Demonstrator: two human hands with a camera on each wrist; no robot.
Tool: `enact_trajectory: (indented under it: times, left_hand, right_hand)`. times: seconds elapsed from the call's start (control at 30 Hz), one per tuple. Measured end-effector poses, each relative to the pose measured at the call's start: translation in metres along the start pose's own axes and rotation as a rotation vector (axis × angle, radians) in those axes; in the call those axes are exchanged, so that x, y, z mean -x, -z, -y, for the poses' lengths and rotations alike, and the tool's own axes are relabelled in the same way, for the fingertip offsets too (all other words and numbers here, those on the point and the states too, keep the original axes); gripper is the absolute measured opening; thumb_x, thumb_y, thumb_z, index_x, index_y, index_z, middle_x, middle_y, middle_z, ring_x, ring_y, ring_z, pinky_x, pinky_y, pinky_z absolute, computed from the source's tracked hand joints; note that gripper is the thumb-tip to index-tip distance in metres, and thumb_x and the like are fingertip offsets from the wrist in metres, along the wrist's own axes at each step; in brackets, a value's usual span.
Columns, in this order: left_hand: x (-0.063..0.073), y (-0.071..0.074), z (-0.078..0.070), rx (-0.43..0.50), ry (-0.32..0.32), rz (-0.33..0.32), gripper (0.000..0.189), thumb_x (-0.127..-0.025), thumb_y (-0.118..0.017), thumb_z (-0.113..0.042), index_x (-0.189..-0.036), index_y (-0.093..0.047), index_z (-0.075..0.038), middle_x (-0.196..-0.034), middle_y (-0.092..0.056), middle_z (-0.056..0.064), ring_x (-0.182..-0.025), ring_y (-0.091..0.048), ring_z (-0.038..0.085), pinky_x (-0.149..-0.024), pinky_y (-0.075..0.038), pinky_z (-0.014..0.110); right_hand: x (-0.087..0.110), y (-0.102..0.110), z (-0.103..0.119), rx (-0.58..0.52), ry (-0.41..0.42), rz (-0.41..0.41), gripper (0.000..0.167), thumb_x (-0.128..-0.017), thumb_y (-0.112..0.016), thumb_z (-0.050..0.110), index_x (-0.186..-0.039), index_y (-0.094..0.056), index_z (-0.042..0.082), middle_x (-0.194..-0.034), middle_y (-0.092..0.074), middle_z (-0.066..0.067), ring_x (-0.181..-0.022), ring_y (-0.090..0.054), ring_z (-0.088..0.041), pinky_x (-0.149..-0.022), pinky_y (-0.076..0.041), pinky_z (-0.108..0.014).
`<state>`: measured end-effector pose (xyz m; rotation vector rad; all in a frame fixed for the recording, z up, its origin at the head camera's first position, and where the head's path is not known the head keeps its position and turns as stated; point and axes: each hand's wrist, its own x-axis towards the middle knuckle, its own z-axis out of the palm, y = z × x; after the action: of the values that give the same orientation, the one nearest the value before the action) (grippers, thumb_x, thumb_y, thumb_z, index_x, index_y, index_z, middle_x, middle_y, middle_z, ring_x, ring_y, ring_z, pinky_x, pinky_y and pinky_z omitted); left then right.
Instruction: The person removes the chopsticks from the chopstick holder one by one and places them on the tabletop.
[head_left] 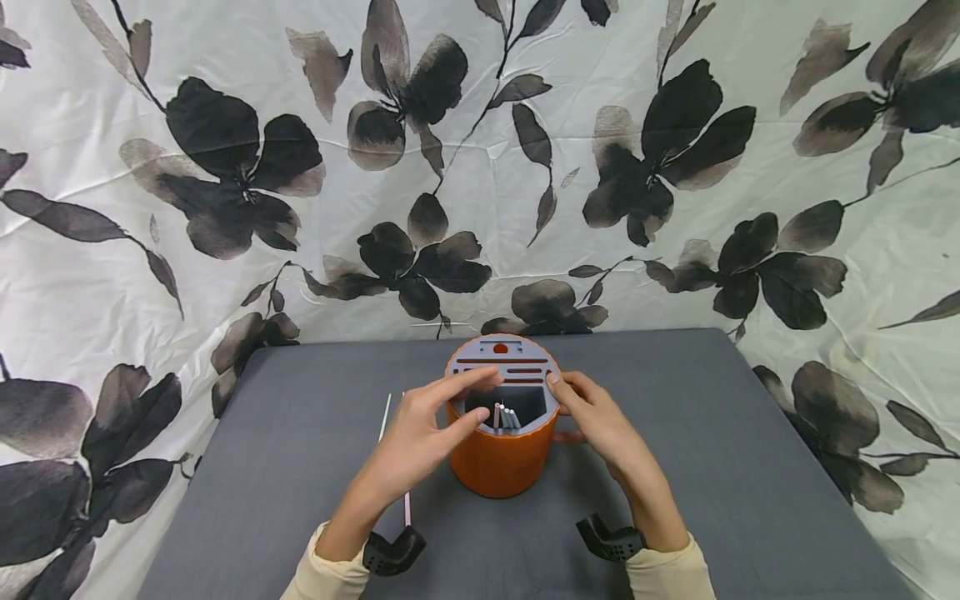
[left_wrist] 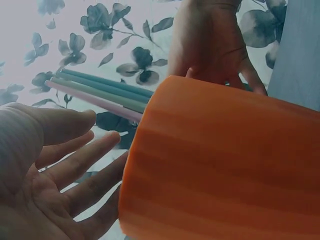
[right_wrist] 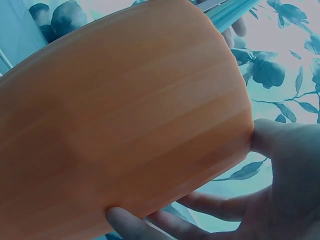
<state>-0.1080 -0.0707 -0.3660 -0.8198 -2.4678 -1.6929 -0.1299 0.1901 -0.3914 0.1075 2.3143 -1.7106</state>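
Grey table [head_left: 300, 433] lies under both hands. Between them stands a ribbed orange container [head_left: 498, 462] with a slotted, pale grey top; the right hand [head_left: 596, 417] grips its side, the left hand [head_left: 423, 425] spreads over its opening. Slim sticks [head_left: 507, 417] lean inside; a pink stick [head_left: 407, 508] lies by the left wrist.

The right hand [right_wrist: 295, 175] held the orange container [right_wrist: 150, 110], thumb at its rim, 1 fingertip [right_wrist: 119, 215] against its side; sticks [right_wrist: 234, 14] jutted out.
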Motion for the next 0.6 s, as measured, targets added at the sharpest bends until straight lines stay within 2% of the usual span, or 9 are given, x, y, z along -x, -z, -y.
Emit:
enact_trajectory:
  times: [0.13, 0.23, 0.37, 0.5, 0.6]
  left_hand:
    - [-0.0032, -0.0048, 0.0009, 0.023, -0.007, 0.029, 0.045, -0.1, -0.072, -0.017, -0.144, -0.063, -0.022, -0.134, -0.073, 0.0, -0.128, -0.066, 0.011, -0.095, -0.059, 0.032]
    - [-0.003, -0.0072, 0.0005, 0.026, -0.002, 0.047, 0.043, -0.101, -0.071, -0.018, -0.143, -0.064, -0.024, -0.134, -0.073, 0.0, -0.126, -0.067, 0.013, -0.084, -0.06, 0.028]
    - [-0.0005, -0.0078, 0.0002, 0.02, 0.006, 0.075, 0.034, -0.102, -0.069, -0.021, -0.136, -0.069, -0.028, -0.131, -0.073, -0.008, -0.11, -0.072, 0.014, -0.082, -0.061, 0.028]
    - [0.0013, -0.008, 0.0003, -0.022, -0.02, 0.094, 0.025, -0.102, -0.071, -0.022, -0.126, -0.074, -0.029, -0.121, -0.075, -0.015, -0.101, -0.071, 0.009, -0.088, -0.06, 0.029]
    - [0.0012, -0.0095, 0.0009, -0.058, -0.07, 0.086, 0.022, -0.1, -0.072, -0.022, -0.121, -0.077, -0.027, -0.115, -0.076, -0.015, -0.107, -0.069, 0.006, -0.095, -0.058, 0.03]
  right_hand:
    - [-0.0008, 0.0, -0.0023, 0.001, -0.003, 0.0, 0.067, -0.105, -0.052, 0.06, -0.148, -0.051, 0.009, -0.148, -0.055, -0.018, -0.129, -0.059, -0.037, -0.085, -0.066, -0.042]
    - [-0.0012, -0.0006, -0.0045, 0.004, -0.008, -0.004, 0.068, -0.104, -0.053, 0.061, -0.147, -0.051, 0.009, -0.147, -0.055, -0.017, -0.129, -0.059, -0.037, -0.086, -0.066, -0.042]
    - [-0.0007, -0.0013, -0.005, 0.005, -0.009, -0.002, 0.068, -0.104, -0.053, 0.061, -0.148, -0.05, 0.009, -0.148, -0.054, -0.017, -0.13, -0.059, -0.037, -0.086, -0.066, -0.041]
    - [-0.0003, -0.0006, -0.0047, 0.006, -0.008, 0.006, 0.069, -0.104, -0.052, 0.062, -0.149, -0.049, 0.009, -0.149, -0.053, -0.017, -0.131, -0.057, -0.038, -0.086, -0.066, -0.041]
    - [-0.0007, 0.0004, -0.005, 0.003, -0.006, 0.007, 0.069, -0.104, -0.052, 0.062, -0.149, -0.048, 0.01, -0.149, -0.052, -0.018, -0.133, -0.056, -0.038, -0.087, -0.066, -0.041]
